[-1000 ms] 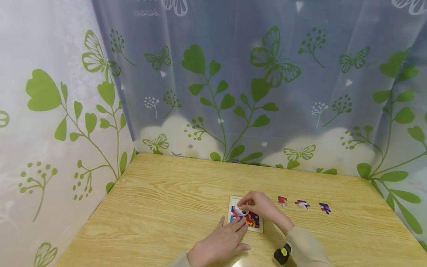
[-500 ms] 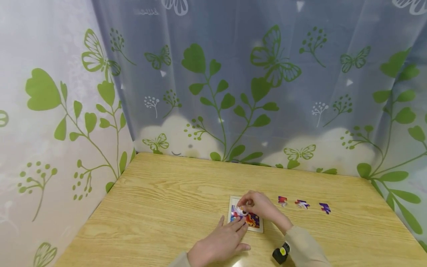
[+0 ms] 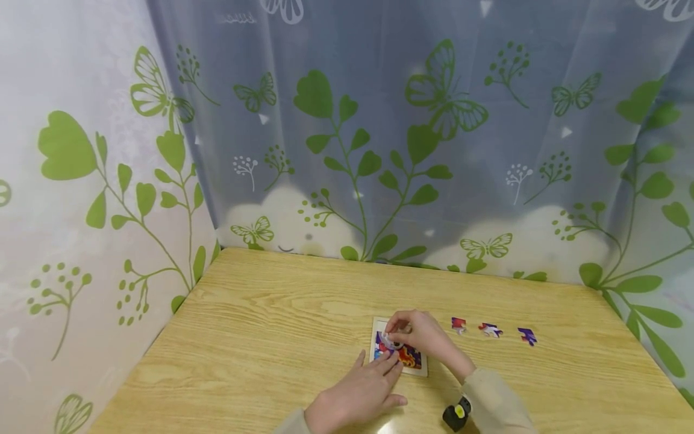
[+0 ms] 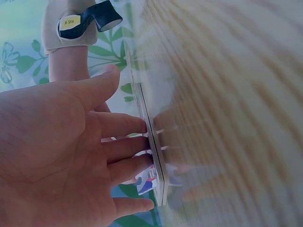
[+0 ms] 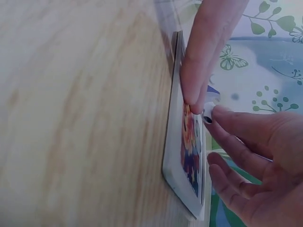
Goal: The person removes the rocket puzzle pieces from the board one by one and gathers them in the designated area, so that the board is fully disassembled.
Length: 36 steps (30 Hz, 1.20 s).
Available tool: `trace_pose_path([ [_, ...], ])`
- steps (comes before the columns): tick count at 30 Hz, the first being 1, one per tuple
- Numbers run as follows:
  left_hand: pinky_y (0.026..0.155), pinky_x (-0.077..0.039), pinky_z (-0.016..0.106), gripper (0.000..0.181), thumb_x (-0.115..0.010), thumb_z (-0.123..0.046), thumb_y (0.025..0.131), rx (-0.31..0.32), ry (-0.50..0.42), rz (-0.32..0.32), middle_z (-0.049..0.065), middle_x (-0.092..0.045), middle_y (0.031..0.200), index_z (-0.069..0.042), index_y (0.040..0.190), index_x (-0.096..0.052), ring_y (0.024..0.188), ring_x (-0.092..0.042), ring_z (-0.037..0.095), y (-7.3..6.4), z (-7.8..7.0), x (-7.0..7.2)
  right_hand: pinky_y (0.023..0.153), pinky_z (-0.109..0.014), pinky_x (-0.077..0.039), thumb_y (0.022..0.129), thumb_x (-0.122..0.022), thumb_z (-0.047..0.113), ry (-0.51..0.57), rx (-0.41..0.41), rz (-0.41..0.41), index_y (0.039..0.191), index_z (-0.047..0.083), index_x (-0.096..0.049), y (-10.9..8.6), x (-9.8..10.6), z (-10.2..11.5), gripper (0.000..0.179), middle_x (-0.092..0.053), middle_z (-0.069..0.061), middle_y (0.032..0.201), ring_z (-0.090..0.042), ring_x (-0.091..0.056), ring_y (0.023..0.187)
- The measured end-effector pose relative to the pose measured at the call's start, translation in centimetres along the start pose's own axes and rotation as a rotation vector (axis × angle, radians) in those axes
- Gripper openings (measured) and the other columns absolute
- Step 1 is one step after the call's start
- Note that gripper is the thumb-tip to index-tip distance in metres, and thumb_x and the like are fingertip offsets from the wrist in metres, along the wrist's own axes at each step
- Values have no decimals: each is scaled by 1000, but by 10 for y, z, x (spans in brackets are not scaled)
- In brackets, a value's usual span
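A small jigsaw puzzle board (image 3: 424,369) with a pale border and a colourful picture lies on the table. My left hand (image 3: 359,393) stretches its straight fingers over the near left part of the board, the fingertips resting on it. Between thumb and fingers, my right hand (image 3: 425,335) pinches a puzzle piece (image 5: 208,112), white with a black eye-like spot. That piece is held tilted at the picture's upper part, close to the left fingertips. The right fingers partly cover it in the head view, so whether it touches the board is hard to tell.
Three loose puzzle pieces lie in a row right of the board: a red-and-purple piece (image 3: 458,325), a white-and-red piece (image 3: 490,330) and a purple piece (image 3: 527,336). A black wrist camera (image 3: 456,415) sits at the right sleeve. A leaf-patterned curtain (image 3: 347,150) borders the wooden table (image 3: 271,325).
The piece in my right fingers has shifted and tilted slightly over the board. My left hand stays in place, and the loose pieces have not moved on the table.
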<state>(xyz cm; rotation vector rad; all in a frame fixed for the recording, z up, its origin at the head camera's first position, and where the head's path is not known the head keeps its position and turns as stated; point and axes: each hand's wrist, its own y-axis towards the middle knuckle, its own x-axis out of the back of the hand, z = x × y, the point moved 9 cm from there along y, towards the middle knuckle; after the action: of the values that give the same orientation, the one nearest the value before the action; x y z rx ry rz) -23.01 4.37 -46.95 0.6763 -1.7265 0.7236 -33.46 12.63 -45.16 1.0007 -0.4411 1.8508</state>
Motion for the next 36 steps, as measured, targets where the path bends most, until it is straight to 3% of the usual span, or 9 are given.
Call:
trace_pose_path([
  [19,119,-29,58,67,-46,-55,102,-8,5,-11,3,-34,163,-12,153,-45,150,-32,19,0,0,0,70,-25,-53,92,-76,13,85,-32,-56,94,11,-74,-4,4,-4,3,-72,3,86,-12,-65,79],
  [29,119,-29,58,67,-47,-55,102,-6,8,-35,3,-34,163,-11,153,-46,150,-32,19,-2,-1,3,70,-26,-56,94,-73,12,167,-116,-150,99,9,-76,-12,23,-22,7,-75,-4,95,-16,-68,83],
  [36,119,-29,58,68,-46,-56,102,-7,13,-40,4,-33,163,-12,153,-45,150,-32,19,-3,-2,4,68,-24,-57,96,-71,13,286,-196,-195,104,3,-75,-24,34,-40,13,-75,-11,102,-17,-71,83],
])
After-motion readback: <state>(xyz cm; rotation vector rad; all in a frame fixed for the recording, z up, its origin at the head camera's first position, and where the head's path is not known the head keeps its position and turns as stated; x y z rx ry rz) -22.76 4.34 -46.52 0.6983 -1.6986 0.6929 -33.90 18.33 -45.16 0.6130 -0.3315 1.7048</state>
